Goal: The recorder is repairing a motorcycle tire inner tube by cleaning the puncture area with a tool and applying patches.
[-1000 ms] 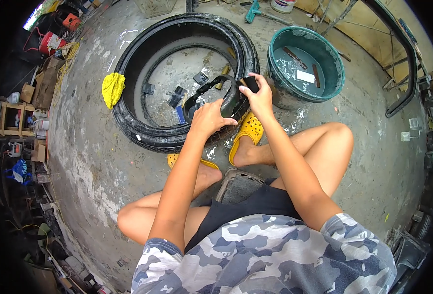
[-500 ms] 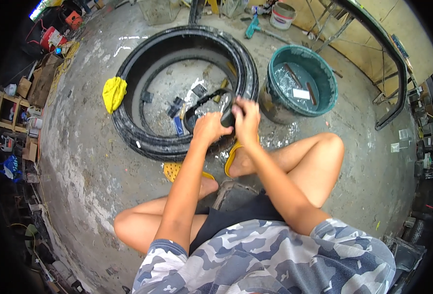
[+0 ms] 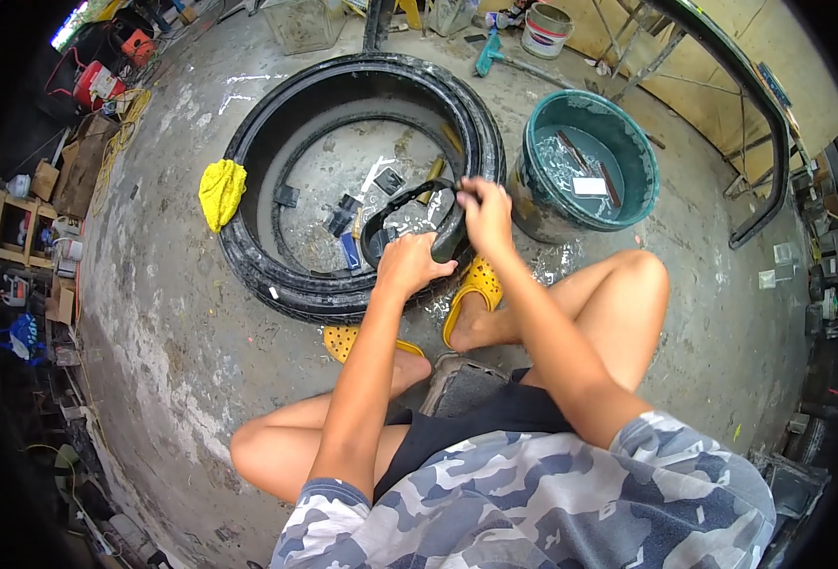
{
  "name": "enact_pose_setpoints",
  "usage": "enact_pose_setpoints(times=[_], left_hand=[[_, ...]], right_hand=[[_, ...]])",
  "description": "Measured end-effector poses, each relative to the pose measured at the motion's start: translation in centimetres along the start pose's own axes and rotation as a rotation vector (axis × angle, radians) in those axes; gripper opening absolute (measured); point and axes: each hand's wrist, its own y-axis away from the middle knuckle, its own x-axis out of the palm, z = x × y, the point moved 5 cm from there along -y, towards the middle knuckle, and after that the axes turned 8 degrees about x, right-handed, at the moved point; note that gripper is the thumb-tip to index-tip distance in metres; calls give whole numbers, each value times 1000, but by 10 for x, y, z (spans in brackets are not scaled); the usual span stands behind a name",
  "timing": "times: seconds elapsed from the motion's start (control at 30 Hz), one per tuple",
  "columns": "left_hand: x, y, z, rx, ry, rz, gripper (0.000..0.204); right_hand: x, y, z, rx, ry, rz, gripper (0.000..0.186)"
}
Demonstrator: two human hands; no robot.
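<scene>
A wet black loop-shaped piece [image 3: 450, 230], oblong and rubber- or plastic-like, is held over the near right side of a large black tyre [image 3: 483, 128] lying flat. My left hand [image 3: 407, 266] grips its near side, thumb pointing right. At its far right end, my right hand [image 3: 487, 216] pinches the edge between thumb and fingers. Inside the tyre's opening lie several small black pieces [image 3: 345, 214], a blue strip [image 3: 349, 250] and a brass-coloured bar [image 3: 432, 173]. What exact part the loop is, I cannot tell.
Right of the tyre stands a teal bucket [image 3: 648, 180] of water with brown sticks and a white block. A yellow cloth [image 3: 221, 194] drapes over the tyre's left edge. Beyond are a teal-headed brush [image 3: 487, 54], a white pail [image 3: 545, 36] and a black metal frame [image 3: 773, 142].
My right hand has shifted up and slightly right along the loop. The loop has turned so more of its opening shows. My left hand has moved slightly down.
</scene>
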Motion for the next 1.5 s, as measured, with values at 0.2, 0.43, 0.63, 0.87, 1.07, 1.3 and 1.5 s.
enact_pose_setpoints(times=[0.2,0.43,0.63,0.87,1.07,1.3,1.5], left_hand=[[-27,29,11,52,258,34,51],[-54,63,9,97,-178,-221,64],[-52,77,33,-139,-27,-482,36],[-45,92,36,-70,-29,-472,38],[-37,73,26,-103,-96,-250,39],[-26,78,48,-100,-128,-360,35],[-25,65,27,-56,-118,-332,30]], right_hand=[[-1,-54,-41,500,-481,503,37],[7,-35,-27,266,-370,393,39],[19,-12,-16,328,-460,332,43],[16,16,34,210,-70,264,40],[40,39,-9,219,-148,289,43],[27,137,45,-197,79,77,39],[32,56,22,64,29,72,36]])
